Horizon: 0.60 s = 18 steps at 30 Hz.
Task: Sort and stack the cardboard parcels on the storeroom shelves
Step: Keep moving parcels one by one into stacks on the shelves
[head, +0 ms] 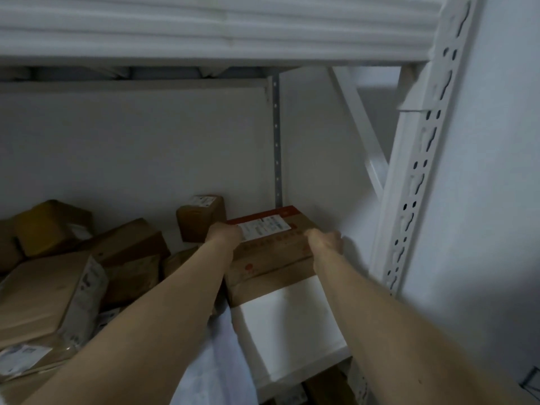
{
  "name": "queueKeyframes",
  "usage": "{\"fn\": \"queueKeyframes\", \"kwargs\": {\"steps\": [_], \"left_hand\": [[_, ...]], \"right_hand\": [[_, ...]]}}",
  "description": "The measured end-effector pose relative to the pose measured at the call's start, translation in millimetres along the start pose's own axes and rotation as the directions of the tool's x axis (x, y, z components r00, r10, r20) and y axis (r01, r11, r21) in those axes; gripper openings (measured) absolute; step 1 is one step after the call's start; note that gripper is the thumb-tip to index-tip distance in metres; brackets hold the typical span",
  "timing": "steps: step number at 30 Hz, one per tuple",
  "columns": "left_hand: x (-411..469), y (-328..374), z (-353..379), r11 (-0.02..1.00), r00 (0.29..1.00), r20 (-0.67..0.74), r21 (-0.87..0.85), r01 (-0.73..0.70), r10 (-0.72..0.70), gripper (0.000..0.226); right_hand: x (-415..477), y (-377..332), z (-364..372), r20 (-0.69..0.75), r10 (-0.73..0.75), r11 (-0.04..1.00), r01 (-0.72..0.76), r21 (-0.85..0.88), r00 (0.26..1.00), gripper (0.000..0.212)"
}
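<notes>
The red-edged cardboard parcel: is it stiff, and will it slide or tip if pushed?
Probably stiff: the red-edged cardboard parcel shows straight edges between the left hand and right hand. It is broad and low, so tipping seems unlikely. The white shelf looks smooth, so sliding seems likely.

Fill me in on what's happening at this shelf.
A person grips the red-edged parcel with both hands, left hand on its left top edge, right hand on its right. It appears to rest on the white shelf, near the right back corner. A small box stands behind it to the left, and a loose heap of parcels lies further left.
</notes>
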State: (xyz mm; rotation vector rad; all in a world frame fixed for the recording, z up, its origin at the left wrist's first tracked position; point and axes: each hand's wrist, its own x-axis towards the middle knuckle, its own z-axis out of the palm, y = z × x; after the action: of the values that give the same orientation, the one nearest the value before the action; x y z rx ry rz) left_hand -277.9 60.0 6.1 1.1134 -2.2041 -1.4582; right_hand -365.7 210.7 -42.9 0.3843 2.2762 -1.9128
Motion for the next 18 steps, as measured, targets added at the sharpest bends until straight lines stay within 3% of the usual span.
{"fn": "queueKeyframes", "kwargs": {"steps": [3,8,12,15,18], "left_hand": [[8,-1,5,0.999,0.999,0.035,-0.039,0.030,-0.028,0.031],[8,-2,6,0.982,0.994,0.084,-0.167,0.087,-0.074,0.023],[3,4,1,0.975,0.997,0.062,-0.213,0.058,-0.046,0.027],[-5,12,-5,0.978,0.999,0.049,-0.209,0.004,0.006,0.030],[-14,24,-14,0.974,0.996,-0.018,-0.210,-0.087,0.085,0.020]], "right_hand": [[14,3,3,0.079,0.018,0.998,-0.023,0.060,0.997,0.079],[17,5,4,0.130,0.042,0.996,-0.051,0.069,0.991,0.049],[19,7,3,0.117,0.064,0.984,-0.082,0.157,0.991,0.041],[9,4,0,0.098,0.067,0.967,-0.089,0.239,0.993,0.043],[-3,-3,-3,0.082,0.049,0.923,-0.076,0.376,0.995,0.054]]}}
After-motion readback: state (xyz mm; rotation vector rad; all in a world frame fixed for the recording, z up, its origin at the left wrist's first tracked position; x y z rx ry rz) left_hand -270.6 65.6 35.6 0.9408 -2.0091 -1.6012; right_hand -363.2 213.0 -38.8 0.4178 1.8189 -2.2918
